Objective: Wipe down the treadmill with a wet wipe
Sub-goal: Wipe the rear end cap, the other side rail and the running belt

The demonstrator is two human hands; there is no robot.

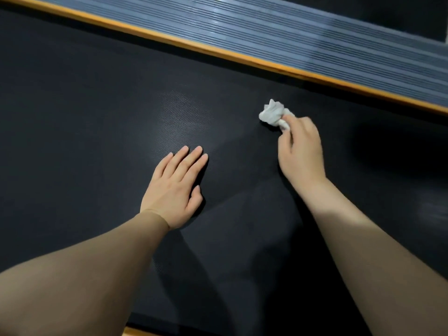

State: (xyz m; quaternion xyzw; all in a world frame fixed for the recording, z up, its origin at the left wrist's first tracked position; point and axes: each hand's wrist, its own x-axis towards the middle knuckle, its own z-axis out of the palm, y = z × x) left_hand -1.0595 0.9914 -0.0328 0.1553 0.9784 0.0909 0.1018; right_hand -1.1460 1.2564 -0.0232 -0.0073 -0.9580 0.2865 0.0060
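Belt (pixel 97 105) fills most of the frame: black, matte, fine dimpled weave showing where light hits at centre. Side rail (pixel 315 32) runs diagonally across the upper right, grey ribbed strips, with an orange trim (pixel 218 53) edging it. Left hand (pixel 173 185), lower centre, lies flat on the belt, fingers straight and together, holding nothing, likely bracing. Right hand (pixel 300 151), centre right, has its grip closed on the wipe (pixel 272 113): fingers curled, pinching a white crumpled wad that touches the belt just below the trim. Step in hand, by my read: wiping the belt near the far edge. To do it well, flatten the wad for more contact, press evenly, stroke in overlapping passes along the belt, then take trim and rail grooves lengthwise.
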